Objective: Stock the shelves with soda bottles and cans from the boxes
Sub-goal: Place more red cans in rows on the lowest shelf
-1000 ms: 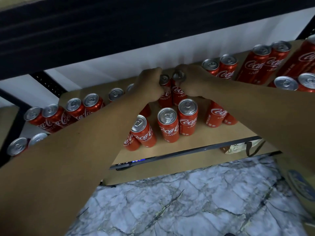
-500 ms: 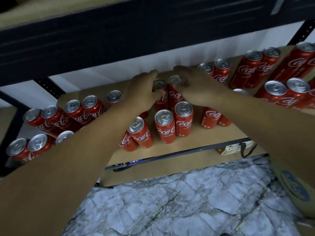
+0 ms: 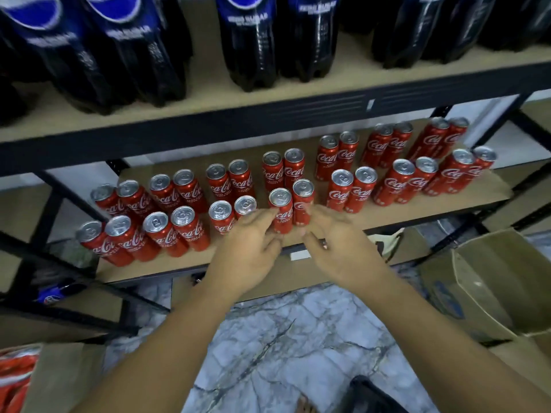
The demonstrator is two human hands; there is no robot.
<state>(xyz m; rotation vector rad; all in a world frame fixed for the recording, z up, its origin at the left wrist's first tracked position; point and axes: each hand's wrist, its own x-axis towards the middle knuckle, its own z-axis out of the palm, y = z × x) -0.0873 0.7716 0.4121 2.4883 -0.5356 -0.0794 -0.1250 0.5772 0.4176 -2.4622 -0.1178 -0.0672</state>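
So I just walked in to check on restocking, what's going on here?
A person is stocking red cola cans on the middle shelf. Both hands are at the front centre pair. The left hand touches the left can with straight fingers. The right hand reaches beside the right can, contact unclear. The other cans stand upright in pairs, in two rows. The upper shelf holds dark soda bottles, and a cardboard box stands open at the lower right.

We face a black metal rack (image 3: 268,120) with tan boards (image 3: 387,210), and a white wall (image 3: 498,135) shows behind it on the far side. Near us, the floor (image 3: 298,338) is grey-white marble with dark veins. The light is soft and even.
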